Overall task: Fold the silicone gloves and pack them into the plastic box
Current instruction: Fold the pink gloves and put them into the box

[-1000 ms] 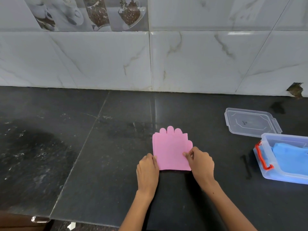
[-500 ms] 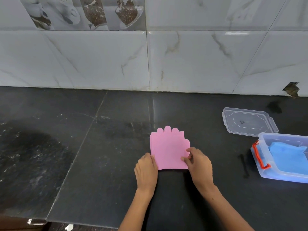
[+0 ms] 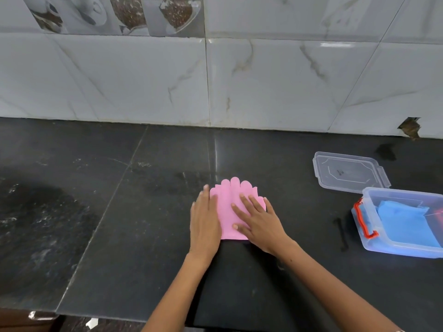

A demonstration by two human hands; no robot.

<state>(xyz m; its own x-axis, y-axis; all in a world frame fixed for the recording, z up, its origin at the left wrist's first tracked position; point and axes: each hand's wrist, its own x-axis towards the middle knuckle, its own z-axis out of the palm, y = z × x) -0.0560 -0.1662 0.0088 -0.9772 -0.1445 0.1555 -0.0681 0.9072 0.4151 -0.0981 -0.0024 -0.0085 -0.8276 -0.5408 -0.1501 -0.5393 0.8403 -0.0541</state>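
A pink silicone glove [image 3: 230, 195] lies folded flat on the black counter, fingertips pointing toward the wall. My left hand [image 3: 205, 220] rests flat along its left edge, fingers straight. My right hand [image 3: 257, 218] lies flat on top of the glove with fingers spread, covering its right half. At the right edge stands the clear plastic box [image 3: 369, 245] with a red latch; a folded blue glove [image 3: 407, 224] lies inside it.
The box's clear lid [image 3: 348, 172] lies on the counter behind the box. A small black item [image 3: 341, 233] lies just left of the box. A tiled wall closes the back; the counter's front edge runs along the bottom left.
Both hands have slid forward from the glove's near corners, where they pinched it, and now lie flat with fingers out, pressing on the glove. The glove stays in place.
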